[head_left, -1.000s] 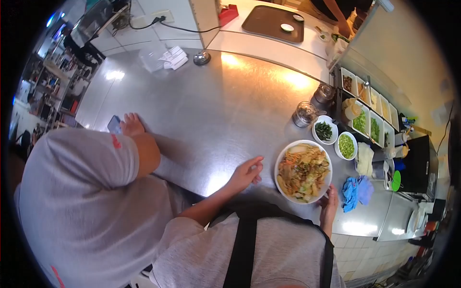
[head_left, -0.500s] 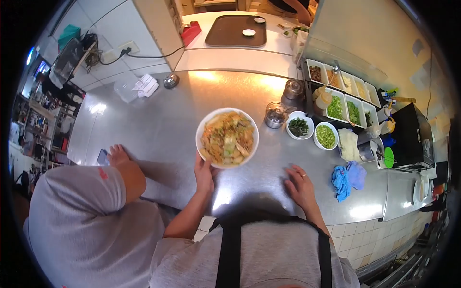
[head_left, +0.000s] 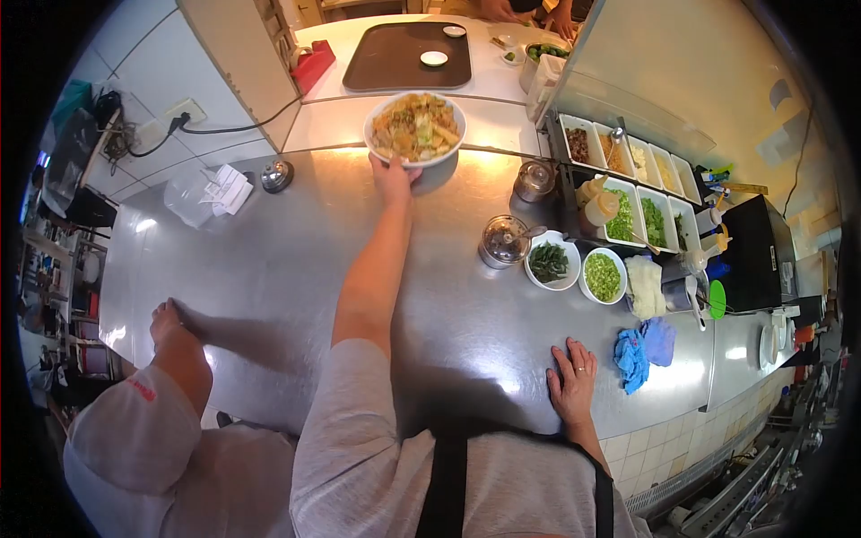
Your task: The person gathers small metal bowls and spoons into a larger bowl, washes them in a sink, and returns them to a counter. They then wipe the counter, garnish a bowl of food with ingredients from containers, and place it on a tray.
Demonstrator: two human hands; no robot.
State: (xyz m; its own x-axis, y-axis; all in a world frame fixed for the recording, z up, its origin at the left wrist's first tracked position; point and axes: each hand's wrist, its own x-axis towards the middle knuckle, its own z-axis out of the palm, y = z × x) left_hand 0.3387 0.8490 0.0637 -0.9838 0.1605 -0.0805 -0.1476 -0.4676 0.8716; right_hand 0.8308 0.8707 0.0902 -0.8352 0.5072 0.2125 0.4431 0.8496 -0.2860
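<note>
At full reach, my left hand (head_left: 393, 177) grips the near rim of a white bowl (head_left: 370, 152) heaped with a dish of noodles and vegetables (head_left: 417, 125). The bowl is at the far edge of the steel counter (head_left: 269, 260), overlapping the white ledge behind it. A brown tray (head_left: 386, 67) carrying two small white dishes (head_left: 434, 58) lies on the surface beyond. My right hand (head_left: 572, 381), a ring on one finger, lies flat with fingers apart on the counter's near right side, left of crumpled blue cloths (head_left: 632, 359).
A glass jar with a spoon (head_left: 504, 242) and bowls of dark greens (head_left: 550, 262) and chopped scallions (head_left: 603, 275) stand right of centre, before the topping containers (head_left: 619, 215). At left are a bell (head_left: 277, 176) and a co-worker's hand (head_left: 164, 321). Another person's hands (head_left: 556, 18) show at the back.
My left hand has moved the bowl forward from mid-counter to the far edge. My right hand stays on the counter. The co-worker at left has shifted away to the left.
</note>
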